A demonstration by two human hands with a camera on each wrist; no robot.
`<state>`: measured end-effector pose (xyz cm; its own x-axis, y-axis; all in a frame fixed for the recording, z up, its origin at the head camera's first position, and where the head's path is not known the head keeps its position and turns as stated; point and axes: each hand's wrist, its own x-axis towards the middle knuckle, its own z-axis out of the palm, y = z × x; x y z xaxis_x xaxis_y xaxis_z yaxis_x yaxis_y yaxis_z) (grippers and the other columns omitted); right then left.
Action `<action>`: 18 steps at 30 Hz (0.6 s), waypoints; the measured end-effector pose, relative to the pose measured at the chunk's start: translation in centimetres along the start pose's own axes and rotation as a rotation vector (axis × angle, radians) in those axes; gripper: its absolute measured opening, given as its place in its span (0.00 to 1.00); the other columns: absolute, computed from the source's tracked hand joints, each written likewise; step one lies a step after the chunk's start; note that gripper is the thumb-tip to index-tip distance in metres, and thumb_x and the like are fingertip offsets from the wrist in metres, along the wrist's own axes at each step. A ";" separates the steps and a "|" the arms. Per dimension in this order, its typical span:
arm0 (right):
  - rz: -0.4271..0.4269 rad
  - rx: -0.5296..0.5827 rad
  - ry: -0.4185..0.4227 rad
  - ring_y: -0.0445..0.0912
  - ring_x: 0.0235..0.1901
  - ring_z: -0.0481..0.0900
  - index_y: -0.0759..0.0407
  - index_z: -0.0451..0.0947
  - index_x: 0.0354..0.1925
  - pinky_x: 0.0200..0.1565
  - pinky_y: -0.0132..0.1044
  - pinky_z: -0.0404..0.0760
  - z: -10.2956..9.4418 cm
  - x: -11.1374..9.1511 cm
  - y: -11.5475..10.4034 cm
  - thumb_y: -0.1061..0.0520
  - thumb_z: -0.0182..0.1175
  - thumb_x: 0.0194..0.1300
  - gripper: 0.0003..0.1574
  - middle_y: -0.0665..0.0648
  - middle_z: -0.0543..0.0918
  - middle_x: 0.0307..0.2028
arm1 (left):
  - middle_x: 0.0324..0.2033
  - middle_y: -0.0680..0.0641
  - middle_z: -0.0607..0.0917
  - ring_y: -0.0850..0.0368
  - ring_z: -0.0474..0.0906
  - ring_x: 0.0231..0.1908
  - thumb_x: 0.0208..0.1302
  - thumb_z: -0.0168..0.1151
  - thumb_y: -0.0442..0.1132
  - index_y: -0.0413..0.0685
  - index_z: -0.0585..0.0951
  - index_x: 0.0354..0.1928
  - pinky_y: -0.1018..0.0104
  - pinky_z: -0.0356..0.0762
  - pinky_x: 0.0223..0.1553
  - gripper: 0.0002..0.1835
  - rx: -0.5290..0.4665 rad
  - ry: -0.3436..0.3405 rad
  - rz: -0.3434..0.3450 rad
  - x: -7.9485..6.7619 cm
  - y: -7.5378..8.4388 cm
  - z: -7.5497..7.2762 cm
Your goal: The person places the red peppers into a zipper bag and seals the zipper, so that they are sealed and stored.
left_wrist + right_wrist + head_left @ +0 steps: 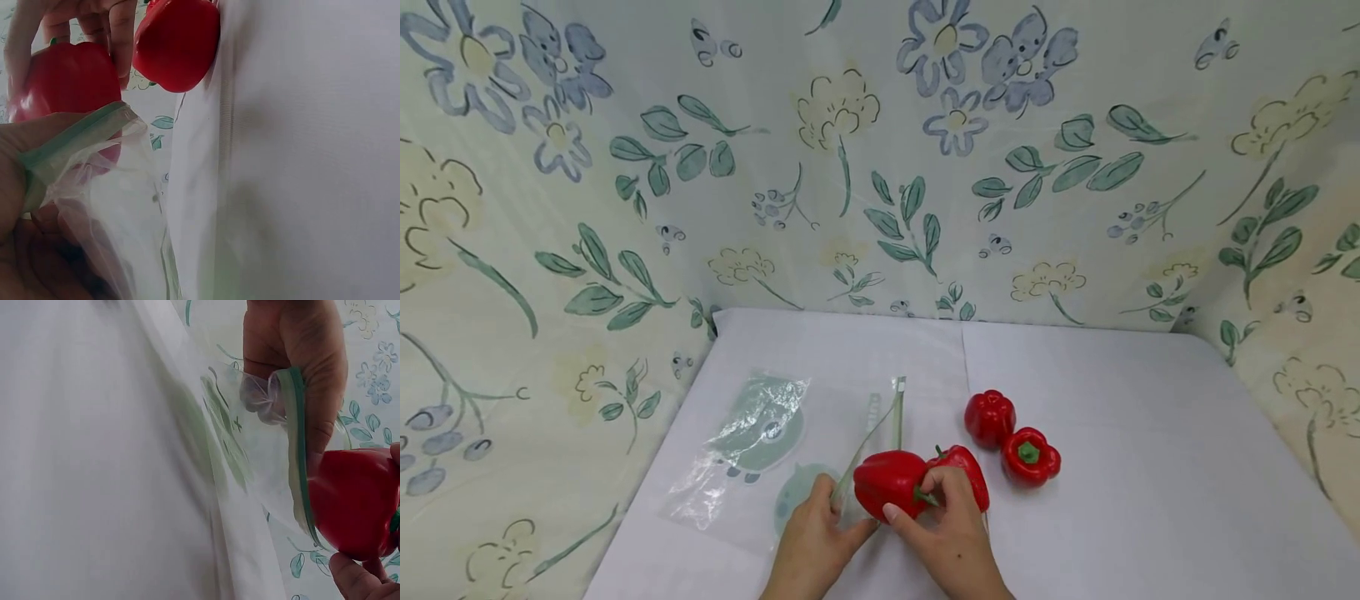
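Observation:
A clear zip bag printed with pale green cartoon shapes lies on the table, its green-edged mouth raised and parted on the right side. My left hand grips that edge near the front; the left wrist view shows the thumb over the green strip. In my right hand is a red bell pepper, held by its stem end. The pepper's blunt end is right at the bag's mouth. Just behind the right hand sits another red bell pepper.
Two more red bell peppers stand close together farther back on the right, one with its green stem facing up. A white cloth covers the table. Floral curtains hang behind and at both sides.

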<state>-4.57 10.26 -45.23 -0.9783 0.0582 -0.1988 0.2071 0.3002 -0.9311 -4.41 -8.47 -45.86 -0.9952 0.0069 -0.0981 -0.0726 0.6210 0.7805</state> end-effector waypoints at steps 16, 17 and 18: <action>-0.089 -0.097 -0.119 0.47 0.49 0.79 0.51 0.72 0.54 0.54 0.45 0.85 0.4 0.0 -0.1 0.36 0.70 0.62 0.32 0.51 0.81 0.48 | 0.18 0.55 0.70 0.63 0.67 0.23 0.50 0.81 0.45 0.47 0.70 0.44 0.72 0.68 0.24 0.29 -0.020 0.024 0.038 -0.1 0.2 -0.1; -0.101 -0.097 -0.135 0.48 0.50 0.79 0.52 0.73 0.55 0.54 0.45 0.84 0.3 0.0 0.0 0.37 0.69 0.63 0.31 0.51 0.82 0.48 | 0.18 0.55 0.70 0.63 0.67 0.23 0.50 0.81 0.46 0.47 0.70 0.45 0.73 0.68 0.24 0.29 -0.018 0.025 0.034 -0.1 0.3 -0.1; -0.107 -0.098 -0.150 0.48 0.50 0.79 0.51 0.73 0.56 0.54 0.45 0.84 0.3 0.0 0.1 0.37 0.68 0.64 0.31 0.51 0.82 0.49 | 0.18 0.55 0.70 0.63 0.67 0.23 0.50 0.81 0.47 0.47 0.70 0.45 0.73 0.68 0.24 0.30 -0.020 0.020 0.025 -0.1 0.3 -0.1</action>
<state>-4.50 10.01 -45.45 -0.9814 -0.1194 -0.1502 0.0930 0.3888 -0.9166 -4.36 -8.31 -45.55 -0.9978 0.0062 -0.0657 -0.0486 0.6054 0.7944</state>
